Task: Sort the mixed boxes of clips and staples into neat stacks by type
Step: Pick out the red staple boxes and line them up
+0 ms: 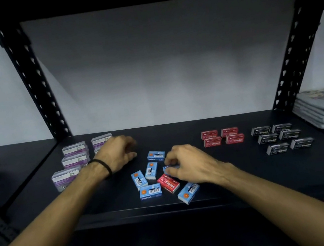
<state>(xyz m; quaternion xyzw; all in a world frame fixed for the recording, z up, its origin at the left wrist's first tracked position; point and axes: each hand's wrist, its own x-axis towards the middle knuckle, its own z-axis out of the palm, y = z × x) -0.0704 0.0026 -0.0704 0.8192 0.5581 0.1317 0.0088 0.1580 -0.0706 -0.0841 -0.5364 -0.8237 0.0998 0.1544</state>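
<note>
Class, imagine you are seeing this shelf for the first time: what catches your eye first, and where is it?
The two hands at the centre: the right hand pinches a small blue cardboard box above a loose jumble of blue staple boxes and one red staple box, while the left hand hangs beside clear plastic paper-clip boxes. To the right stand sorted red staple boxes and black staple boxes.

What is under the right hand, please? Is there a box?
Yes. The right hand pinches a blue box; only its left end shows, the rest is covered by the fingers. A red staples box lies just in front, partly under the hand.
</note>
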